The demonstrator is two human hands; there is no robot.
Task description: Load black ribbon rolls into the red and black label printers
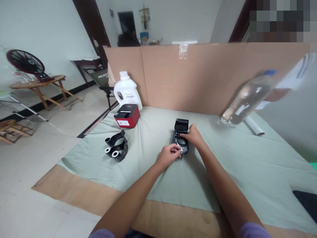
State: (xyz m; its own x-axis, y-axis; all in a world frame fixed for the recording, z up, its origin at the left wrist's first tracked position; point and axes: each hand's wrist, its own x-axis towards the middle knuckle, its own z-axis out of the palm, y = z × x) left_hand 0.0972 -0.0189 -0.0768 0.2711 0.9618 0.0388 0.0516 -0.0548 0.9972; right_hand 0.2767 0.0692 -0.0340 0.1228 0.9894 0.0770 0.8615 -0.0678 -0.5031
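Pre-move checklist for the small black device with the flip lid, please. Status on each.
1. Lid open: ok, raised at the device's far end.
2. Both hands at the device: ok, left hand at the near end, right hand by the lid.
3. Device set down: ok, on the cloth.
4. Inside of device unobstructed: not ok, right-hand fingers reach over the opening.
5. Left fingers' grip: cannot tell, too small to see what, if anything, they pinch.
6. Arms clear of black rolls and red box: ok, both stand apart, off to the left.
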